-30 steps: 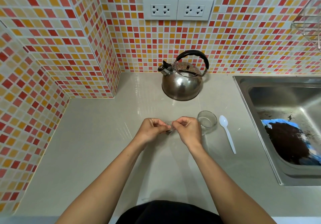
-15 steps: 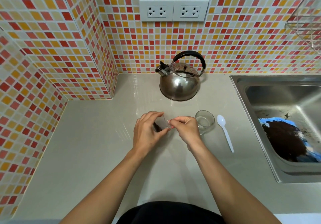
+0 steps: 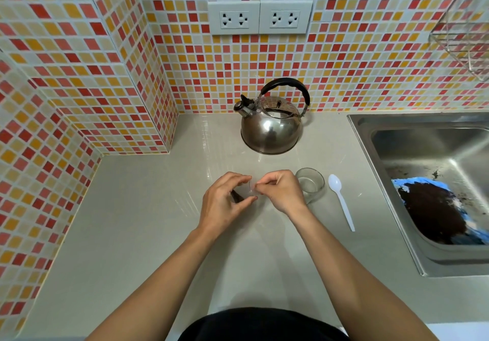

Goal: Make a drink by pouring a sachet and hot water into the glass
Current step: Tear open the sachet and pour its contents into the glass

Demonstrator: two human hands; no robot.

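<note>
Counting across the bench (image 3: 132, 235), we find one glass (image 3: 310, 184), one white plastic spoon (image 3: 341, 200), one steel kettle (image 3: 272, 126) and one small clear sachet (image 3: 250, 191), with two hands at work on it. Our left hand (image 3: 225, 203) has a narrow grip on the sachet, thumb below and fingers curled over the top, and a dark bit of its contents shows under the palm. Our right hand (image 3: 283, 192) pinches the sachet's upper edge between thumb and forefinger, so both hands meet over the middle of the bench. The glass stands upright just beside the right hand, on its right, and looks empty. The spoon lies flat just right of the glass, bowl away from us. The kettle sits behind, near the tiled wall, spout to the left, below two wall sockets (image 3: 260, 17). One sink (image 3: 423, 182) on the right holds a blue thing (image 3: 412, 184) covered in dark grounds.
</note>
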